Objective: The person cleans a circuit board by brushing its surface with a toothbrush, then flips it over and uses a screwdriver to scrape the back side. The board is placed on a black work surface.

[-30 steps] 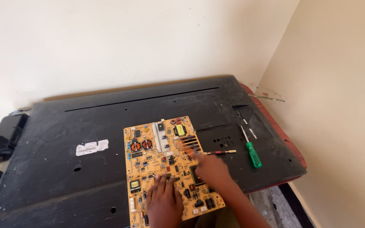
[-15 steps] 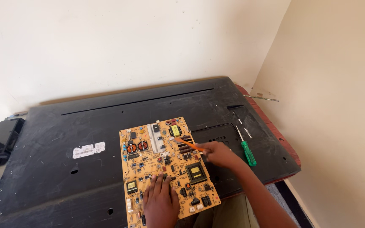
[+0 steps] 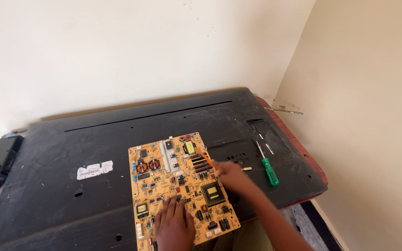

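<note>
Right grip [image 3: 231, 174] pinching orange tool [image 3: 206, 160] at circuit board [image 3: 177, 181] edge; screwdriver [image 3: 268, 166] near.

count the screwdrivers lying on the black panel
1: a green-handled screwdriver lies on the black panel, right of the right hand. Two small pale bits beside its shaft are too small to identify.

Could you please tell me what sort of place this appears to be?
Probably an informal electronics repair corner in a plain room: a yellow circuit board lies on a large black plastic television back panel, with a green-handled screwdriver beside it, against bare cream walls.
</note>
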